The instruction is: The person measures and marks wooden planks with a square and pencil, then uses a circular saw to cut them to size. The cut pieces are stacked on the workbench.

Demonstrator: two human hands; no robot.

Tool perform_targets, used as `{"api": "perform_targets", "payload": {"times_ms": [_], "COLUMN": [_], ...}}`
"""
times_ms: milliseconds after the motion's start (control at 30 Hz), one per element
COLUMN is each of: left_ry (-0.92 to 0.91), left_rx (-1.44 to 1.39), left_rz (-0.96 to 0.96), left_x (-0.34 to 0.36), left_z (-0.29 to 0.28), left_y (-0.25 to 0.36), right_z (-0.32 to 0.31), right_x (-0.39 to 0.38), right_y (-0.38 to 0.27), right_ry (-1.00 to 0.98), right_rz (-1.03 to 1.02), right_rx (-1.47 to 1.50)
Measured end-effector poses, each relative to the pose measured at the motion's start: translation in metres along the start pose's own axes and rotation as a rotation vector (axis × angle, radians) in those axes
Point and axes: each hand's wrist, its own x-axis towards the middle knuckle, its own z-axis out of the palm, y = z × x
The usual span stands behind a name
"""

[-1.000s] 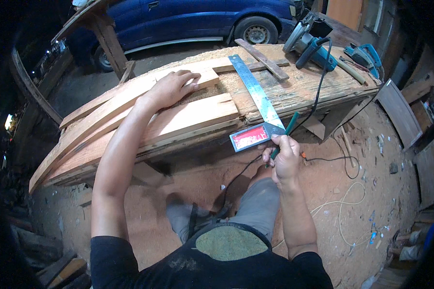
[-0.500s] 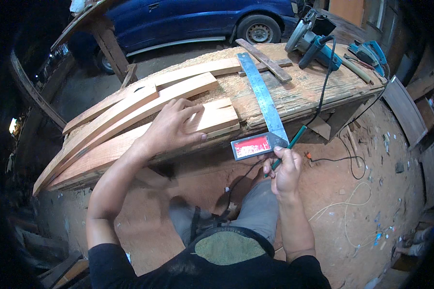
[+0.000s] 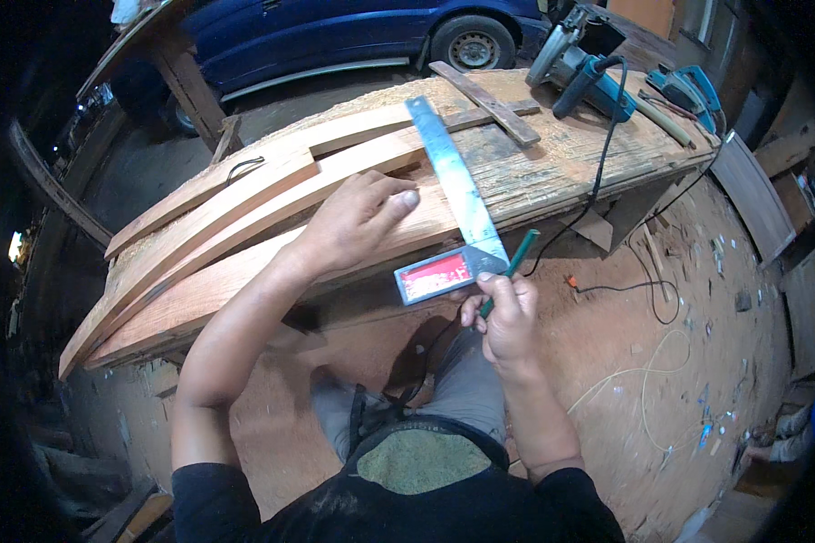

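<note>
While the left hand is half-open, the right hand pinches the square at its corner.

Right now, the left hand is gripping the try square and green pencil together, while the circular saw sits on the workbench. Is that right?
Wrong hand: the right hand grips the try square and green pencil, as the head view shows. The circular saw does sit on the workbench.
</note>
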Motion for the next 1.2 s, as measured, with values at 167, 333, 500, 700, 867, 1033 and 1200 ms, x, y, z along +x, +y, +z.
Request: {"api": "perform_targets", "payload": {"times_ms": [167,333,500,700,867,1033,1200], "left_ry": [0.12,0.178,0.251,-0.008,-0.201,-0.278,-0.281], "left_rx": [0.457,0.628,0.585,0.127,0.173,0.177,0.171], "left_rz": [0.211,0.054,0.0,0.077,0.296,0.322,0.321], "left_x": [0.032,0.056,0.053,0.007,-0.013,-0.008,-0.01], "left_z": [-0.012,-0.02,-0.023,-0.023,-0.015,-0.011,-0.008], "left_y": [-0.012,-0.05,-0.06,0.024,0.041,0.032,0.028], "right_z": [0.002,0.002,-0.009,-0.008,0.024,0.034,0.023], "right_x": [0.006,0.002,-0.002,0.005,0.011,0.013,0.008], "right_y": [0.0,0.003,0.002,-0.001,0.01,0.015,0.014], "right_ry": [-0.037,-0.004,0.059,0.028,-0.044,-0.047,-0.066], "right_rz": [0.025,-0.002,-0.041,-0.028,0.077,0.074,0.108], "right_rx": [0.009,0.06,0.087,0.076,0.104,0.169,0.107]}}
